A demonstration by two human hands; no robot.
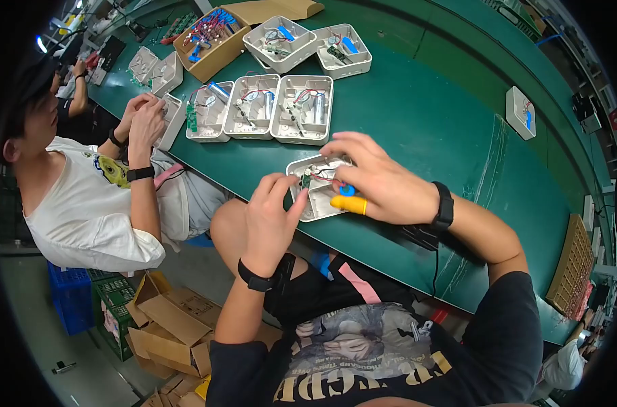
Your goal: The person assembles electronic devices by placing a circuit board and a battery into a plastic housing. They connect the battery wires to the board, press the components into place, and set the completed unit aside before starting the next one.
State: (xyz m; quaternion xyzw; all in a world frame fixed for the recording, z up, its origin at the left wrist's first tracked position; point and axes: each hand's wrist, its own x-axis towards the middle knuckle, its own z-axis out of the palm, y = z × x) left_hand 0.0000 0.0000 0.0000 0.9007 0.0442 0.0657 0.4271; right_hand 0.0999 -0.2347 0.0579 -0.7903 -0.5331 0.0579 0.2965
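Observation:
In front of me at the table's near edge lies an open white plastic housing [324, 203] with inner compartments. A small green circuit board [305, 182] stands in its left part, with thin red and black wires running across. My left hand [271, 214] is over the housing's left side, thumb and index finger apart, fingertips beside the board. Above the right side is my right hand [386, 182], a yellow finger cot [349, 204] on its thumb. Its thumb and index finger close around a blue battery cell [347, 190]; the other fingers arch over the wires.
Several wired white housings [302, 136] stand beyond my hands, and one housing [520, 113] lies far right. A cardboard box [220, 57] holds blue cells with wires. At left, a co-worker's hands [145, 122] work on another housing. A brown grid tray [569, 268] sits at the right edge.

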